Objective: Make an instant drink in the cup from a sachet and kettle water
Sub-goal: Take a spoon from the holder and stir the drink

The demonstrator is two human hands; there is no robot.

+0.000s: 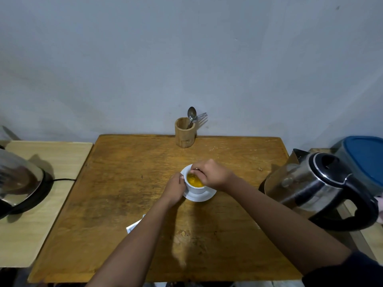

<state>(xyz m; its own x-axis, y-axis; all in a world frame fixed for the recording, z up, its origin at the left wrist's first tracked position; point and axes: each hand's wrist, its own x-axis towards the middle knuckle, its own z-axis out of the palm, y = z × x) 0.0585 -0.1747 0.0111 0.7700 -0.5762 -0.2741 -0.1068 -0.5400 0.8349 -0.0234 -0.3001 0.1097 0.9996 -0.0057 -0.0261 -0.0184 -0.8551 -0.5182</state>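
Observation:
A white cup (195,189) stands on a white saucer (204,196) in the middle of the wooden table (128,183). It holds an orange-yellow drink (194,180). My left hand (175,188) grips the cup's left side. Over the cup's rim my right hand (210,174) is closed with its fingers pinching something small that dips into the drink; what it holds is mostly hidden. The steel kettle (310,185) with a black handle stands at the table's right edge. A white sachet corner (133,225) shows beside my left forearm.
A wooden holder (185,132) with a spoon (191,113) and a fork stands at the table's back edge by the wall. A steel appliance (18,181) with a black cord sits on the pale side table to the left. A blue-lidded bin (364,160) is behind the kettle.

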